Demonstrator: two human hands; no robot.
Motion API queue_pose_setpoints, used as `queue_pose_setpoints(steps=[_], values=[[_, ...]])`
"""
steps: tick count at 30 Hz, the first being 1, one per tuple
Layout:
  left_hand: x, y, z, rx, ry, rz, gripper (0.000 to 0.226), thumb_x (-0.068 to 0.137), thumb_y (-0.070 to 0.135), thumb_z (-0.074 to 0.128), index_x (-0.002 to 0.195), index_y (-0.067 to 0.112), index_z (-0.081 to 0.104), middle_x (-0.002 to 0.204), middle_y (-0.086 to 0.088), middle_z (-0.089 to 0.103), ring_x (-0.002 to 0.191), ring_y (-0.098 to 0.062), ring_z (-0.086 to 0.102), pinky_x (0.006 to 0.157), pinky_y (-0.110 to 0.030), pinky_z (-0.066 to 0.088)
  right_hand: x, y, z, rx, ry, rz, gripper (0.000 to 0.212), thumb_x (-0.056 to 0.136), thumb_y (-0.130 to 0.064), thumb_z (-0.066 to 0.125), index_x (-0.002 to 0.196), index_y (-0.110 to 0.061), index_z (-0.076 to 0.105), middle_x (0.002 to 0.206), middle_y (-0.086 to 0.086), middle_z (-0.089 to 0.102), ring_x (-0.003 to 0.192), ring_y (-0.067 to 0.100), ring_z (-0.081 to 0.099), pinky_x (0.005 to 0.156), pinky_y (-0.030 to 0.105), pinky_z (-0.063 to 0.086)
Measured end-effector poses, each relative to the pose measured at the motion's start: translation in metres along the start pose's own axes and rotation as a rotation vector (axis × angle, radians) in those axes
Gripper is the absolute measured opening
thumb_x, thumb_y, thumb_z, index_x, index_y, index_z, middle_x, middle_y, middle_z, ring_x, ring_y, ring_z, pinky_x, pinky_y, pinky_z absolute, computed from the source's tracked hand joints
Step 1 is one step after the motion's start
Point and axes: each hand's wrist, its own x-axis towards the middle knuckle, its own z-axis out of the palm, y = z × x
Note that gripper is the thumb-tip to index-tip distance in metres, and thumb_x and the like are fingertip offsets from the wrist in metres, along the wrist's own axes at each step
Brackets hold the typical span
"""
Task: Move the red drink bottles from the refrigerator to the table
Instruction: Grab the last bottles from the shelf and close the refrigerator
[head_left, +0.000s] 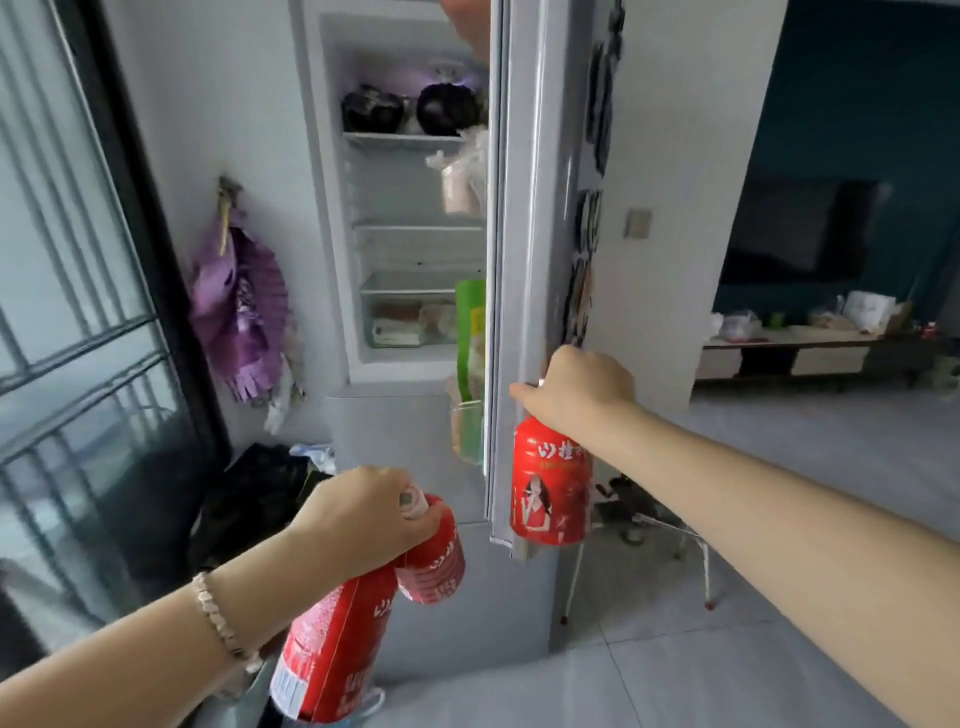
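At the open refrigerator (410, 208): left hand (358, 514) clasping 2 red drink bottles (363, 613) by their necks, right hand (582, 392) gripping 1 more (551, 483) against the door edge (511, 260); removal apparently done, next likely carrying all 3 to the table.

Hidden or unclear:
- Cap of right bottle (551, 488): covered by right hand (582, 392).
- Necks of two left bottles (358, 618): wrapped by left hand (358, 514); nearer one cut by bottom edge.
- Fridge (410, 208) top: cut by upper edge.
- Drawer contents, bagged item (460, 179), green packet (470, 338): blurred, unidentifiable.
- Far shelf (810, 343) items: too small.
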Motion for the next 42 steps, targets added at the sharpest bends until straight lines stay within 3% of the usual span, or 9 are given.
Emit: queue_pose_setpoints(steps=[5, 12, 16, 21, 31, 37, 42], values=[[-0.004, -0.053, -0.005, 0.077, 0.014, -0.071, 0.042, 0.082, 0.062, 0.048, 0.078, 0.021, 0.051, 0.074, 0.005, 0.053, 0.069, -0.016, 0.052, 0.056, -0.024, 0.037, 0.02, -0.071, 0.025, -0.04, 0.004, -0.108, 0.039, 0.09, -0.043, 0.052, 0.104, -0.008, 0.064, 0.109, 0.012, 0.067, 0.101, 0.032, 0.062, 0.069, 0.028, 0.039], [0.044, -0.116, -0.018, 0.116, 0.059, -0.194, 0.046, 0.085, 0.06, 0.046, 0.062, 0.021, 0.037, 0.063, 0.007, 0.045, 0.064, -0.015, 0.048, 0.055, -0.024, 0.035, 0.075, -0.154, 0.071, -0.102, -0.016, -0.311, 0.036, 0.094, -0.038, 0.044, 0.106, -0.009, 0.061, 0.108, 0.012, 0.065, 0.101, 0.031, 0.062, 0.07, 0.03, 0.043], [0.083, -0.146, -0.023, 0.128, 0.098, -0.265, 0.046, 0.085, 0.057, 0.047, 0.059, 0.022, 0.033, 0.061, 0.006, 0.044, 0.064, -0.017, 0.048, 0.057, -0.025, 0.036, 0.111, -0.183, 0.091, -0.075, -0.055, -0.402, 0.038, 0.092, -0.032, 0.044, 0.123, -0.01, 0.05, 0.12, 0.013, 0.061, 0.111, 0.032, 0.057, 0.081, 0.032, 0.044], [0.156, -0.185, -0.03, 0.155, 0.137, -0.365, 0.044, 0.086, 0.057, 0.046, 0.061, 0.022, 0.035, 0.062, 0.007, 0.043, 0.067, -0.018, 0.049, 0.056, -0.025, 0.035, 0.187, -0.223, 0.12, -0.055, -0.12, -0.522, 0.054, 0.089, -0.029, 0.048, 0.137, -0.01, 0.032, 0.125, 0.014, 0.057, 0.115, 0.033, 0.055, 0.078, 0.032, 0.042], [0.236, -0.259, -0.041, 0.159, 0.191, -0.421, 0.045, 0.085, 0.061, 0.045, 0.061, 0.024, 0.035, 0.06, 0.008, 0.047, 0.061, -0.015, 0.051, 0.051, -0.022, 0.036, 0.328, -0.278, 0.183, -0.075, -0.206, -0.428, 0.071, 0.09, -0.03, 0.047, 0.148, -0.011, 0.011, 0.125, 0.014, 0.057, 0.114, 0.032, 0.055, 0.075, 0.032, 0.042], [0.274, -0.298, -0.047, 0.182, 0.161, -0.388, 0.044, 0.086, 0.06, 0.045, 0.061, 0.024, 0.035, 0.06, 0.008, 0.045, 0.061, -0.015, 0.05, 0.052, -0.021, 0.035, 0.361, -0.298, 0.201, -0.09, -0.09, -0.405, 0.048, 0.089, -0.026, 0.05, 0.128, -0.007, 0.03, 0.116, 0.013, 0.062, 0.108, 0.031, 0.059, 0.07, 0.032, 0.041], [0.295, -0.317, -0.045, 0.131, 0.137, -0.377, 0.038, 0.086, 0.061, 0.045, 0.075, 0.025, 0.046, 0.067, 0.01, 0.05, 0.067, -0.014, 0.055, 0.054, -0.021, 0.04, 0.361, -0.301, 0.205, -0.059, -0.086, -0.365, 0.05, 0.09, -0.031, 0.051, 0.129, -0.008, 0.029, 0.114, 0.012, 0.062, 0.103, 0.031, 0.06, 0.067, 0.031, 0.04]])
